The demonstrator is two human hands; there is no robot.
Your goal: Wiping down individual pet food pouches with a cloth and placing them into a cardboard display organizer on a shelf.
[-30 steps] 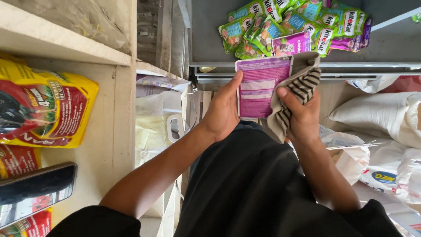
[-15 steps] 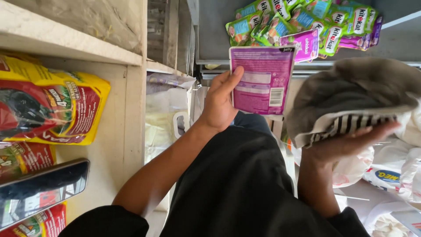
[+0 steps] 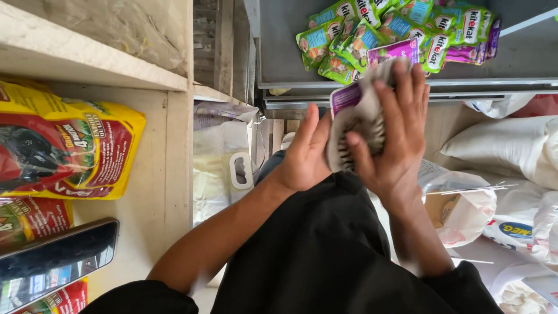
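Observation:
My left hand (image 3: 305,152) holds a purple pet-food pouch (image 3: 345,97) upright in front of me, thumb along its left edge. My right hand (image 3: 390,131) presses a grey cloth with dark stripes (image 3: 356,135) flat against the face of the pouch, fingers spread over it. The cloth hides most of the pouch; only its upper left corner shows. Behind both hands a grey metal shelf (image 3: 523,55) carries a heap of green and purple pouches (image 3: 401,29).
On the left, wooden shelves (image 3: 168,139) hold a yellow-and-red pet-food bag (image 3: 64,145), other red bags and a dark phone (image 3: 55,253). White sacks (image 3: 505,151) and a plastic bag with a carton (image 3: 459,206) lie at right. A pale sack with a handle slot (image 3: 224,168) stands below the shelf.
My right hand, which had lifted the cloth away to the right, has come back and pressed it onto the pouch. The left hand keeps holding the pouch.

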